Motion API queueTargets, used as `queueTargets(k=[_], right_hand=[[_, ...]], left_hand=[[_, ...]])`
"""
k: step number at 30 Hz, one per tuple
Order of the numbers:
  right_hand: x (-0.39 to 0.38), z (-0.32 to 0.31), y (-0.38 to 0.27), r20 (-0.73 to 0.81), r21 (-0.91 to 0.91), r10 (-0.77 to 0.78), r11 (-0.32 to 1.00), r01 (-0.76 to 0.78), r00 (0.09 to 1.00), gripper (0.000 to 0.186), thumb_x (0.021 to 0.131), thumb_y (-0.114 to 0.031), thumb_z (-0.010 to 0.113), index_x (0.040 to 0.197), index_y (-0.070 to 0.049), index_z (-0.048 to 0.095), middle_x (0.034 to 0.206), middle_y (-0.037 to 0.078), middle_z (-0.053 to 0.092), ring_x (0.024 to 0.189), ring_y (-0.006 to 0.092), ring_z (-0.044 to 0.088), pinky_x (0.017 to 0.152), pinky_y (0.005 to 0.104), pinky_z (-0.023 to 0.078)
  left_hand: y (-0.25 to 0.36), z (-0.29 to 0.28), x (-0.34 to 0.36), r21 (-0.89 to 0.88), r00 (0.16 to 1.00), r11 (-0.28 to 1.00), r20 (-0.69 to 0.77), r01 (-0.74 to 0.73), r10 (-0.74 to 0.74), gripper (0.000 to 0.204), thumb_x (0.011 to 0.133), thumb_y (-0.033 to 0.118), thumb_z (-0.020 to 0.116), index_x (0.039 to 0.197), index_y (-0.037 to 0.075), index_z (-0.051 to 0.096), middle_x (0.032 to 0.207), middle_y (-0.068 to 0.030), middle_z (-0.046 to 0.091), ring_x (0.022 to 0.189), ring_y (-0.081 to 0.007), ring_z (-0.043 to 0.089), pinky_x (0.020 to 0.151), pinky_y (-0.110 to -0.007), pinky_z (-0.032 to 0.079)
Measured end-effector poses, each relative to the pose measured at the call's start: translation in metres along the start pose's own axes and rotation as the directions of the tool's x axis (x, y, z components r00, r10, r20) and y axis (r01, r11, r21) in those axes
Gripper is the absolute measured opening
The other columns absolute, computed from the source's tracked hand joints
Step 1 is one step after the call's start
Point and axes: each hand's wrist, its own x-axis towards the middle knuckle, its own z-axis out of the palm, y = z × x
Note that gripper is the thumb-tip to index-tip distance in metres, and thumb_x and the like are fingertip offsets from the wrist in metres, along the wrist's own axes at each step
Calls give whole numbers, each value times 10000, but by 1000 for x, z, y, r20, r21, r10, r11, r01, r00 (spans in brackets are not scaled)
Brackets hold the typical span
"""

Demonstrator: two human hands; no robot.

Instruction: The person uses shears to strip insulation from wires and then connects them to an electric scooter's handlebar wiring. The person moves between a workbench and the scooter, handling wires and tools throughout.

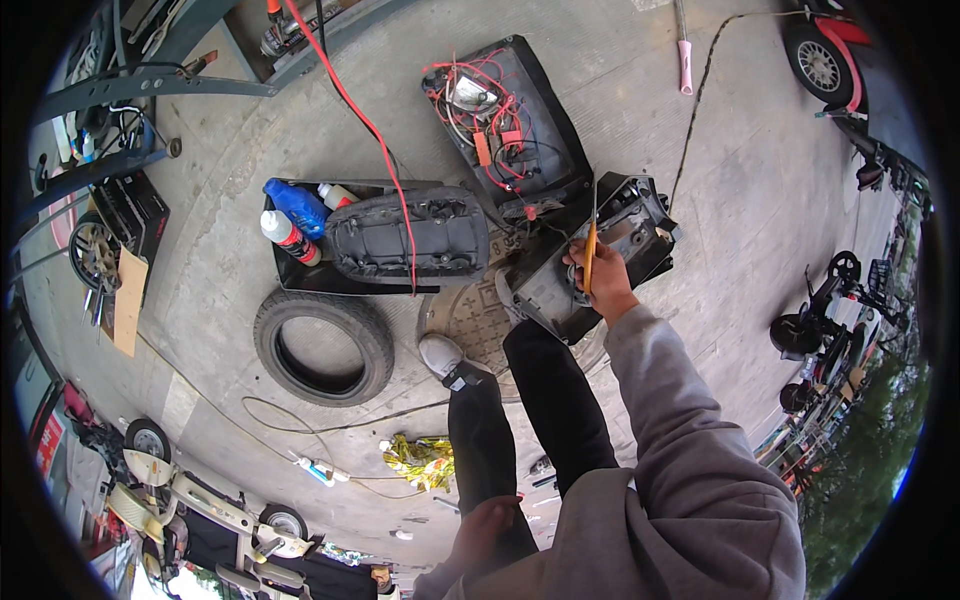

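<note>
My right hand grips a long tool with an orange handle over a black plastic housing at my right foot. My left hand is low by my left thigh, its fingers too indistinct to read. Above the housing lies an open black case holding red wires and a silver component. To its left, a black tray contains a blue container, white bottles and a dark moulded plastic cover.
A tyre lies left of my feet, beside a round manhole cover. A metal frame stands upper left. Vehicles line the right and lower left. A red cable, hoses and a yellow crumpled item are around.
</note>
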Motion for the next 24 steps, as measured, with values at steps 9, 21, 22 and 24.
queueTargets(k=[9, 21, 22, 24], right_hand=[[-6, -5, 7, 8, -33, 35, 999, -35, 999, 96, 877, -152, 627, 926, -70, 618, 752, 30, 632, 532, 77, 497, 478, 212, 394], [-41, 12, -29, 217, 159, 18, 986, -54, 976, 142, 845, -178, 675, 936, -94, 607, 773, 11, 634, 473, 43, 440, 412, 199, 329], [-42, 12, -32, 249, 194, -15, 980, -35, 968, 145, 848, -181, 673, 942, -95, 603, 775, 12, 634, 470, 42, 440, 412, 196, 332], [-44, 12, -33, 301, 260, -72, 966, -9, 951, 152, 856, -187, 668, 954, -96, 594, 778, 15, 633, 465, 40, 441, 413, 191, 338]], left_hand=[[2, 0, 3, 29, 1000, 999, -13, 18, -18, 289, 994, 144, 398, 1147, -18, 581, 766, 2, 506, 710, -75, 447, 685, -210, 381], [-2, -3, -2, 29, 999, 1000, 37, -1, 0, 308, 1006, 164, 388, 1171, -17, 573, 799, 0, 502, 756, -81, 450, 725, -218, 386], [-3, -4, -2, 35, 999, 999, 45, 0, -2, 319, 1012, 177, 384, 1185, -17, 568, 819, -3, 507, 783, -84, 457, 750, -221, 390], [-6, -5, -3, 9, 999, 1000, 44, -10, 9, 318, 1012, 173, 385, 1183, -25, 565, 814, -2, 501, 774, -84, 450, 742, -224, 388]])
